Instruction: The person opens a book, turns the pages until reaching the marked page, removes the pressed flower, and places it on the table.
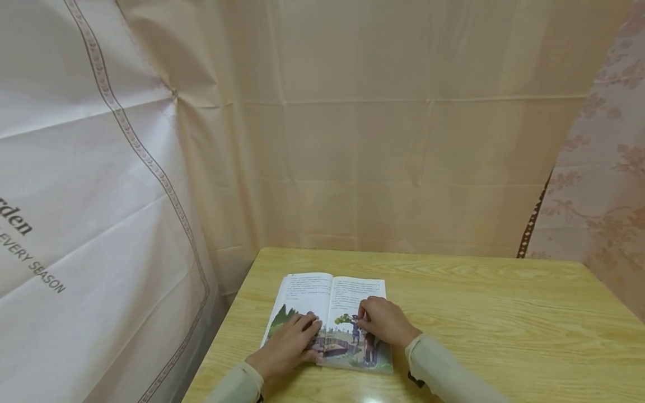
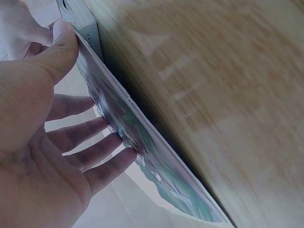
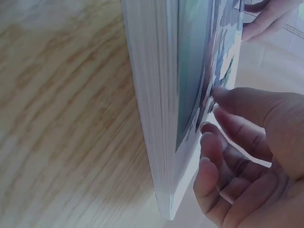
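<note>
Glossy open picture book under both hands, on grained wood.

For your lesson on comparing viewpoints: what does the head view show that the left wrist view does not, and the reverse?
Only the head view shows the whole open book with text above and a picture below, the right hand on its right page, and the curtain behind. Only the left wrist view shows the thin page edges side on and the palm. Both show the left hand with straight fingers on the book, and the table.
</note>
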